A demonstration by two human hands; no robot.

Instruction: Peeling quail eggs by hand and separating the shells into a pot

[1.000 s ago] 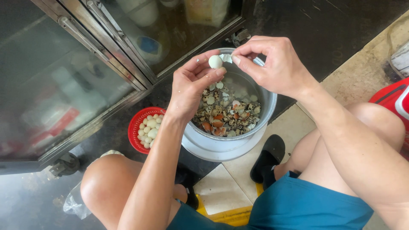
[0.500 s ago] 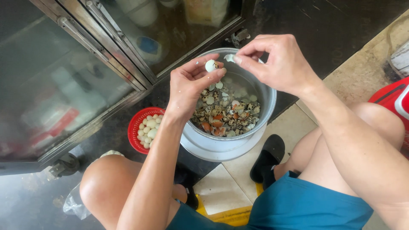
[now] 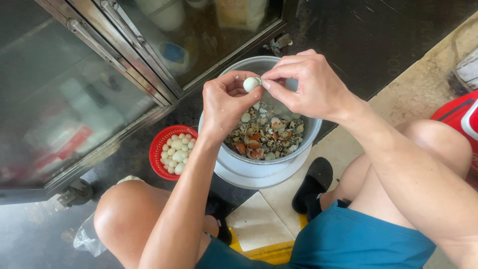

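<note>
Far left: glass-fronted cabinet (image 3: 74, 99) w/ metal frame. Next, on the floor, red basket (image 3: 158, 149) full of small pale peeled eggs (image 3: 175, 152). Left hand (image 3: 226, 102) closed, fingertips pinching a small egg (image 3: 251, 83), held over the grey pot (image 3: 308, 134). The egg is white, smooth, oval, mostly bare of shell. Pot holds speckled brown shell bits (image 3: 266, 139) plus a few eggs. Right hand (image 3: 306, 84) also closed, thumb & forefinger nipping at the egg's right end. Black sandal (image 3: 313, 182) just right of the pot.
</note>
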